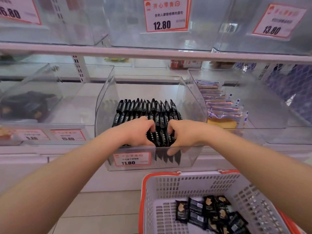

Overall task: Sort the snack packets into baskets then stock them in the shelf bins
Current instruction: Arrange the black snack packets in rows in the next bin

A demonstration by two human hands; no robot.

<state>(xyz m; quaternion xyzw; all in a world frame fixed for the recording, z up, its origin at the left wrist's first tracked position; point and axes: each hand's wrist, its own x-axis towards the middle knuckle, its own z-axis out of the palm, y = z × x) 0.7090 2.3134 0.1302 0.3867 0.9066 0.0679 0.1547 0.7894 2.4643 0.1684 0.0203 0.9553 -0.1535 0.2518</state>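
Beyond both hands ran the long white metal shelf (pixel 152 51) with its rows of clear bins, and right under the wrists sat the clear curved acrylic bin (pixel 108 92), its red-bordered price label (pixel 132 159) just below the left wrist. Down near the right elbow stood the white perforated plastic basket with orange rim (pixel 152 191), and a loose heap of black snack packets (pixel 211 211) lay on its floor, well apart from either hand. In the bin, the upright rows of glossy black packets (pixel 148 107) stood packed edge to edge, two tidy rows beyond the fingertips. The left hand (pixel 135 132) was curled over the near row, fingers hooked down among the packets, and the right hand (pixel 184 134) mirrored it just beside, fingers bent into the same row, gripping or squeezing it from the other side. It looked like a squaring-up move: the trick, I'd judge, was to press evenly from both sides, keep the packets standing, and leave the back rows undisturbed before reaching down for more.
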